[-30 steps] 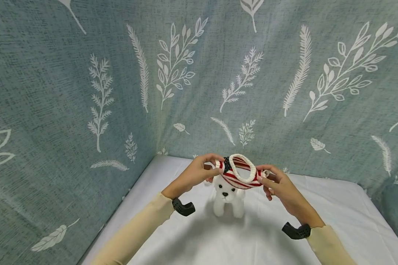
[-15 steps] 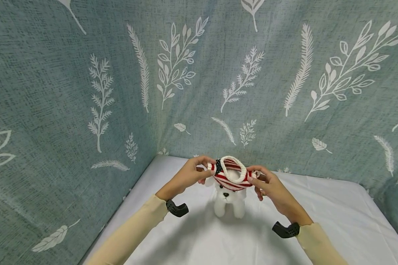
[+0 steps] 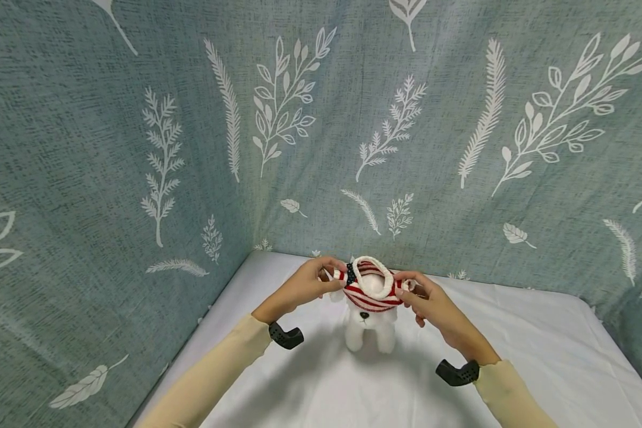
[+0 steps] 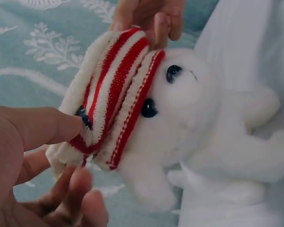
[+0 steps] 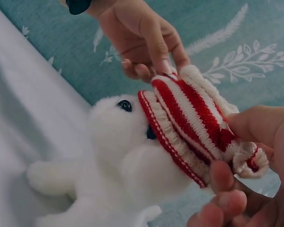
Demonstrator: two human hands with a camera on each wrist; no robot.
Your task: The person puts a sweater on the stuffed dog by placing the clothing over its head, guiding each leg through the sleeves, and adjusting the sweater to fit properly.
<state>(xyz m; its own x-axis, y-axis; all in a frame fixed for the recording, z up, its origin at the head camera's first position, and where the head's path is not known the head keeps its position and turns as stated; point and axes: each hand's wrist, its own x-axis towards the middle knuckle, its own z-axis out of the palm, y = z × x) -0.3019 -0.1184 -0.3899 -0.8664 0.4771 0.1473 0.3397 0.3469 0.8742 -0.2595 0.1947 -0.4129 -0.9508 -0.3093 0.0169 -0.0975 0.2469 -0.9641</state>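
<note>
A white plush dog point(image 3: 370, 333) stands on the white-covered table, facing me. Over the top of its head sits a small knitted sweater point(image 3: 371, 299) with red and white stripes, a navy patch and a thick white collar. White fur shows through the collar opening. My left hand point(image 3: 302, 286) pinches the sweater's left side by its short sleeve. On the other side my right hand point(image 3: 430, 301) pinches the right sleeve between thumb and fingers. In the left wrist view the striped hem point(image 4: 132, 118) lies just above the dog's eyes point(image 4: 149, 108).
The white cloth-covered table point(image 3: 535, 333) extends to both sides and toward me. Behind it and on the left hang blue-green curtains point(image 3: 321, 148) with white leaf prints. Each wrist carries a black band point(image 3: 286, 336).
Both hands have moved down and slightly left with the sweater. It was held above and in front of the dog's head; now it sits lower over the head, and its eyes are covered in the head view.
</note>
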